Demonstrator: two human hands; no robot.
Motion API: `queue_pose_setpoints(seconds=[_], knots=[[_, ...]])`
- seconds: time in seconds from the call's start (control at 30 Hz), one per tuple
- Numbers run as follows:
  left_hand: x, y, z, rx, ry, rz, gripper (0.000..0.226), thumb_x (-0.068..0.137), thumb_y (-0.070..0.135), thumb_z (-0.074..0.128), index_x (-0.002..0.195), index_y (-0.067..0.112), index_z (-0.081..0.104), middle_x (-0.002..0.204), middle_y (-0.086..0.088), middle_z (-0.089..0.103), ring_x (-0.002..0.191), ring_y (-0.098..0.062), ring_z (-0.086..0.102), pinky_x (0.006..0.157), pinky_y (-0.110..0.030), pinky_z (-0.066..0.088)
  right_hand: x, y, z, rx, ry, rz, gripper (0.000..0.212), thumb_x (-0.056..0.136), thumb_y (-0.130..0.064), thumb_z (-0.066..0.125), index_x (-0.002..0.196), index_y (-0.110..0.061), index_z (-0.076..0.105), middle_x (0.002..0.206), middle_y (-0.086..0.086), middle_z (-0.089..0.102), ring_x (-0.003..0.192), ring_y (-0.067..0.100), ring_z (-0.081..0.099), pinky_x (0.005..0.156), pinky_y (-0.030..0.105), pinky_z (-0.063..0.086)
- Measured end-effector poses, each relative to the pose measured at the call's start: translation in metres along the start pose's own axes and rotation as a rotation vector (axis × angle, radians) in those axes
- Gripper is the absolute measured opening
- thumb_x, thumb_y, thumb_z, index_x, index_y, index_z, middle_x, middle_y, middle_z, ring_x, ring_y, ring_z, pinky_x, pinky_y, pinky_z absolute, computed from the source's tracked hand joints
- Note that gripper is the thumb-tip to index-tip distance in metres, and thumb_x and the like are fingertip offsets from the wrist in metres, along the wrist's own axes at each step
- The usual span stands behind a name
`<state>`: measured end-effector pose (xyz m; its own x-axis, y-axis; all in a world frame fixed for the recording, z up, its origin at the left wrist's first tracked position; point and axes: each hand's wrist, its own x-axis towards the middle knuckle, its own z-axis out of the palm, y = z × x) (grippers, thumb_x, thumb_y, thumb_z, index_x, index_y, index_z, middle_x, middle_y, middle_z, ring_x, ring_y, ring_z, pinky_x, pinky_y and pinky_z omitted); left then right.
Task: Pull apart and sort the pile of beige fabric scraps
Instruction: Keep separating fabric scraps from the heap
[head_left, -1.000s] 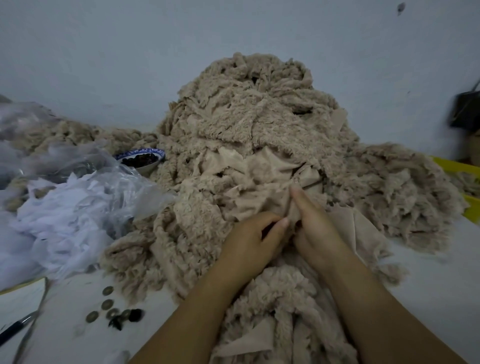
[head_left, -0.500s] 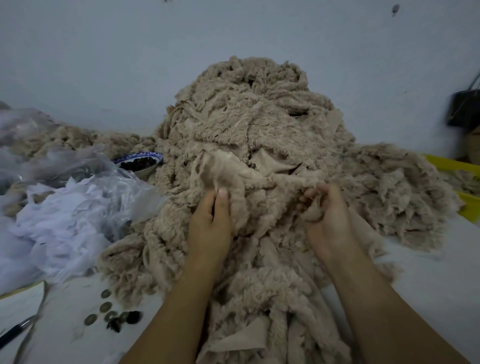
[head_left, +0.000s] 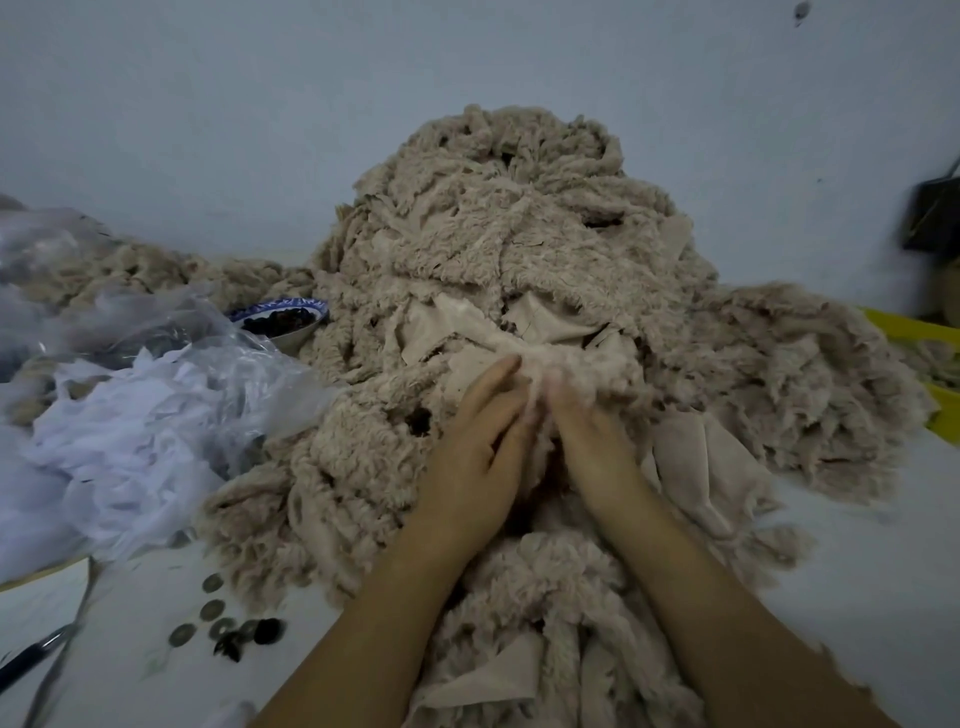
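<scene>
Rising behind everything, a bare pale blue-grey wall (head_left: 208, 130) meets a white tabletop (head_left: 857, 571). A tall pile of beige fabric scraps (head_left: 519, 234), fleecy with smooth backing showing in places, fills the table's middle against the wall and spills toward the viewer. Left of it lies a clear plastic bag of white scraps (head_left: 130, 431). At the pile's front, the left hand (head_left: 475, 457) rests straight, close-set fingers on a fleecy scrap. The right hand (head_left: 592, 447) sits beside it, fingertips blurred in the fluff, grip unclear. A blue-rimmed bowl (head_left: 283, 317) touches the pile's left edge. Small round discs (head_left: 213, 608) lie front left.
</scene>
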<state>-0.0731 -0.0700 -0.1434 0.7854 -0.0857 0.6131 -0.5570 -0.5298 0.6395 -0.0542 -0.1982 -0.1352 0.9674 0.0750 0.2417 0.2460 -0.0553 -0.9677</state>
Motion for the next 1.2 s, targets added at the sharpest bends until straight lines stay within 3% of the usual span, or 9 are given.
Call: queue_pose_setpoints(seconds=[0.07, 0.17, 0.37, 0.47, 0.6, 0.8, 0.9, 1.07, 1.2], knots=[[0.0, 0.002, 0.0, 0.072, -0.093, 0.054, 0.038, 0.102, 0.029, 0.044, 0.137, 0.034, 0.055, 0.154, 0.02, 0.035, 0.133, 0.023, 0.026, 0.103, 0.001, 0.024, 0.0, 0.005, 0.01, 0.172, -0.113, 0.114, 0.044, 0.088, -0.066, 0.056, 0.116, -0.033, 0.067, 0.11, -0.014, 0.073, 0.104, -0.006, 0.065, 0.081, 0.01, 0.051], [-0.002, 0.003, 0.002, 0.105, -0.184, 0.104, 0.03, 0.101, 0.028, 0.054, 0.126, 0.025, 0.069, 0.155, 0.015, 0.036, 0.135, 0.013, 0.031, 0.103, -0.003, 0.026, 0.007, 0.004, 0.006, 0.46, 0.101, 0.35, 0.023, 0.097, -0.03, 0.058, 0.092, -0.014, 0.073, 0.084, 0.005, 0.077, 0.077, 0.011, 0.074, 0.062, 0.023, 0.056], [0.0, 0.009, 0.003, 0.073, -0.018, 0.044, 0.029, 0.1, 0.03, 0.058, 0.125, 0.02, 0.068, 0.117, 0.013, 0.054, 0.106, 0.008, 0.051, 0.084, -0.003, 0.038, 0.019, -0.001, -0.021, 0.882, 0.18, 0.387, 0.038, 0.104, -0.031, 0.048, 0.121, 0.0, 0.063, 0.106, 0.014, 0.074, 0.086, 0.021, 0.074, 0.069, 0.029, 0.061], [0.002, 0.003, -0.001, 0.263, -0.056, -0.037, 0.026, 0.098, 0.043, 0.057, 0.092, 0.021, 0.071, 0.085, 0.01, 0.062, 0.076, -0.004, 0.056, 0.065, -0.023, 0.04, 0.022, -0.004, -0.021, 0.95, 0.242, 0.353, 0.03, 0.104, -0.028, 0.046, 0.108, -0.004, 0.064, 0.093, 0.009, 0.076, 0.08, 0.017, 0.074, 0.063, 0.027, 0.061], [0.002, -0.013, -0.011, 0.383, -0.184, -0.264, 0.045, 0.099, 0.034, 0.055, 0.058, 0.019, 0.044, 0.051, 0.004, 0.045, 0.048, -0.01, 0.042, 0.054, -0.031, 0.027, 0.028, -0.002, -0.048, 1.079, 0.379, 0.262, 0.03, 0.105, -0.031, 0.045, 0.11, -0.009, 0.066, 0.091, 0.003, 0.078, 0.081, 0.013, 0.074, 0.068, 0.027, 0.061], [0.007, -0.004, -0.01, -0.277, 0.303, -0.678, 0.057, 0.099, 0.031, 0.048, 0.043, 0.023, 0.053, 0.039, 0.008, 0.047, 0.032, -0.006, 0.039, 0.035, -0.015, 0.03, 0.027, 0.005, -0.037, 1.077, 0.269, 0.282, 0.027, 0.104, -0.028, 0.048, 0.111, -0.01, 0.067, 0.095, 0.005, 0.078, 0.083, 0.013, 0.075, 0.064, 0.025, 0.059], [0.011, -0.005, -0.014, -0.45, 0.412, -0.768, 0.051, 0.099, 0.037, 0.055, 0.051, 0.025, 0.064, 0.052, 0.011, 0.064, 0.045, -0.005, 0.056, 0.043, -0.019, 0.046, 0.028, 0.005, -0.038, 1.043, 0.182, 0.275, 0.038, 0.105, -0.034, 0.044, 0.125, -0.01, 0.064, 0.115, 0.009, 0.074, 0.104, 0.021, 0.071, 0.089, 0.036, 0.058], [0.007, -0.003, -0.017, -0.543, -0.124, -0.531, 0.022, 0.094, 0.025, 0.058, 0.09, 0.035, 0.077, 0.083, 0.007, 0.074, 0.07, -0.01, 0.065, 0.055, -0.017, 0.049, 0.02, 0.008, -0.033, 0.966, -0.085, 0.405, 0.053, 0.1, -0.049, 0.05, 0.126, -0.007, 0.068, 0.13, 0.019, 0.064, 0.121, 0.034, 0.062, 0.105, 0.051, 0.047], [0.001, 0.003, -0.008, -0.669, -0.474, -0.487, 0.03, 0.083, 0.033, 0.062, 0.109, 0.033, 0.076, 0.117, 0.006, 0.074, 0.117, -0.013, 0.065, 0.091, -0.018, 0.052, 0.017, 0.003, -0.033, 0.787, -0.08, 0.446, 0.045, 0.093, -0.052, 0.057, 0.099, -0.014, 0.08, 0.099, 0.015, 0.073, 0.089, 0.028, 0.072, 0.08, 0.039, 0.059]])
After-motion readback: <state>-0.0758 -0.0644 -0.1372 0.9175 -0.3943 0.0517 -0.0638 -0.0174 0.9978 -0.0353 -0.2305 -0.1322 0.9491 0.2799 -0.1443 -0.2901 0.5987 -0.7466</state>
